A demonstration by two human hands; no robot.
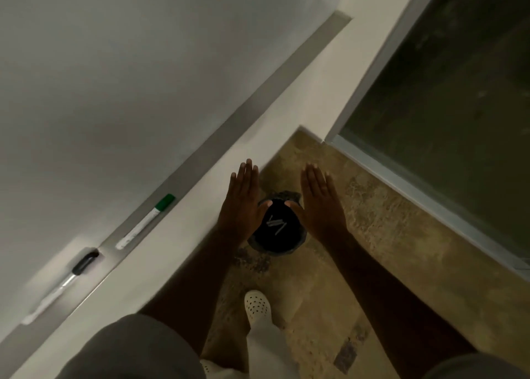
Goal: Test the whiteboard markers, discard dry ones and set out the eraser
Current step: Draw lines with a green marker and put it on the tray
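A green-capped marker (144, 222) lies on the whiteboard's grey tray (229, 129) at centre left. A black-capped marker (61, 285) lies lower left on the same tray. On the floor stands a small bin with a black liner (276, 229), holding several pale markers (276, 223). My left hand (241, 200) and my right hand (321, 203) are held flat above the bin, one on each side, fingers straight, holding nothing. No eraser is visible.
The whiteboard (129, 77) fills the upper left. A white wall ledge (200, 215) runs below the tray. A dark glass door with a pale frame (444, 106) is at the right. My white perforated shoe (257, 305) stands on the tan stone floor (372, 264).
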